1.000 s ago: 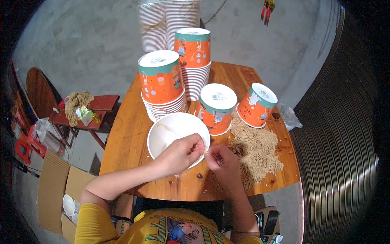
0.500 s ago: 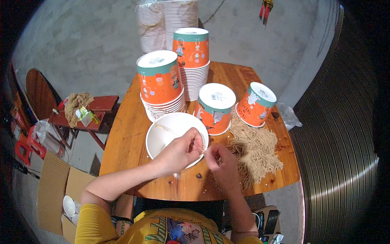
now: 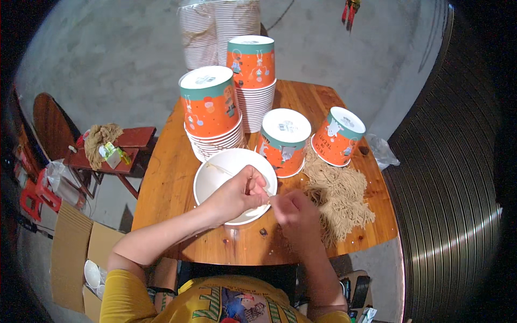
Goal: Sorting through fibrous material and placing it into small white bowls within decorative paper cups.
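A white paper bucket [image 3: 207,185] lies in front of me with its mouth toward me, and a thin pale cord [image 3: 218,169] crosses its inside. Over the bucket's mouth, my left hand [image 3: 237,192] pinches the cord at the right part of the rim. Just beside it, my right hand [image 3: 297,215] has its fingers closed at the same spot, their tips nearly meeting the left ones. The cord's end between the fingertips is too small to make out clearly. Right of my right hand lies a heap of tan cords [image 3: 344,202].
Two orange-and-green buckets, one upright upside down [image 3: 285,137] and one tilted on the cords [image 3: 339,134], stand beyond. Bucket stacks [image 3: 210,110] rise behind on the wooden table [image 3: 161,215]. A red bench [image 3: 137,137] and cardboard box [image 3: 72,253] are at left, a ribbed shutter [image 3: 452,177] at right.
My right hand has turned and its fingers have curled in more at the rim. My left fingers have shifted slightly. The buckets and cord heap stay in place.
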The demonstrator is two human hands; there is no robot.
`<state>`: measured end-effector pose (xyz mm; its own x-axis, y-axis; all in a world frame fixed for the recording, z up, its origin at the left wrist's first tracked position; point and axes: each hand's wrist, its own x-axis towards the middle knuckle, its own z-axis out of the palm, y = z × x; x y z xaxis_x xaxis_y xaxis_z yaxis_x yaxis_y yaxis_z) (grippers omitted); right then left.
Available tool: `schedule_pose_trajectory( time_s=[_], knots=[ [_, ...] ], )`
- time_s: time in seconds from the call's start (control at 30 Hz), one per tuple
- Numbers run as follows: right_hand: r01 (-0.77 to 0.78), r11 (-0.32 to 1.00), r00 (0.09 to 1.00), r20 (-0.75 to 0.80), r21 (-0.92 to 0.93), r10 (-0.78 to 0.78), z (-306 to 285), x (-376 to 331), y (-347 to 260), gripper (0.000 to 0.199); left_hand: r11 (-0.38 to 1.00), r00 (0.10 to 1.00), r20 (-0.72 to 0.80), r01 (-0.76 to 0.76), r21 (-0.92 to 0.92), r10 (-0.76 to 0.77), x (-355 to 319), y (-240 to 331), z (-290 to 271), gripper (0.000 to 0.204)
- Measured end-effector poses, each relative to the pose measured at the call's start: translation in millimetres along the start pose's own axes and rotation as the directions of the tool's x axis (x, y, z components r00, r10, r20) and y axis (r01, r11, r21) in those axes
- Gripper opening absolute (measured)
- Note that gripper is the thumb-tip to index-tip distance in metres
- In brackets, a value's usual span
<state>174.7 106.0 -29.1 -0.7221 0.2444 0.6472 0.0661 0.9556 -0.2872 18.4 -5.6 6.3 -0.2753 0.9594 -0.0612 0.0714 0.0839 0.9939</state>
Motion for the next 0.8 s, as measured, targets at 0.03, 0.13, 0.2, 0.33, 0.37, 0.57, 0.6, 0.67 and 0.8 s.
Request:
schedule_pose_trajectory(
  time_s=[0.03, 0.13, 0.2, 0.33, 0.37, 0.57, 0.6, 0.67, 0.8],
  knots=[
    [-0.001, 1.000, 1.000, 0.000, -0.002, 0.001, -1, 0, -1, 0.013, 1.000, 1.000, 0.002, 0.000, -0.001, 0.000, 0, 0, 0, 0.023],
    [-0.209, 0.972, 0.978, 0.047, 0.103, 0.205, -2, 3, -2, 0.015, 0.998, 0.999, 0.013, 0.031, -0.051, -0.030, -1, 1, 1, 0.024],
    [0.092, 0.994, 0.995, -0.049, 0.053, -0.089, -4, 10, 0, 0.013, 0.996, 0.996, -0.020, -0.087, 0.026, 0.088, -3, 0, 6, 0.019],
    [0.111, 0.993, 0.991, -0.079, 0.040, -0.108, -2, 17, -7, 0.009, 0.984, 0.989, -0.006, -0.148, 0.100, 0.149, -5, -3, 9, 0.017],
    [-0.099, 0.982, 0.995, 0.025, 0.159, 0.096, -5, 19, -12, 0.010, 0.980, 0.989, 0.008, -0.150, 0.132, 0.150, -4, -4, 8, 0.017],
    [-0.615, 0.603, 0.789, 0.398, 0.509, 0.468, 0, 15, -4, 0.014, 0.958, 0.985, 0.024, -0.173, 0.228, 0.172, -5, -2, 10, 0.018],
    [-0.677, 0.463, 0.735, 0.491, 0.573, 0.468, 2, 14, 0, 0.013, 0.959, 0.986, 0.016, -0.164, 0.233, 0.164, -5, 0, 9, 0.019],
    [-0.689, 0.358, 0.719, 0.531, 0.630, 0.448, -5, 17, -2, 0.010, 0.959, 0.985, 0.007, -0.171, 0.226, 0.174, -6, 0, 8, 0.018],
    [-0.675, 0.258, 0.711, 0.517, 0.691, 0.477, -9, 16, -3, 0.005, 0.977, 0.990, -0.002, -0.141, 0.162, 0.143, -5, 3, 9, 0.018]
  ],
)
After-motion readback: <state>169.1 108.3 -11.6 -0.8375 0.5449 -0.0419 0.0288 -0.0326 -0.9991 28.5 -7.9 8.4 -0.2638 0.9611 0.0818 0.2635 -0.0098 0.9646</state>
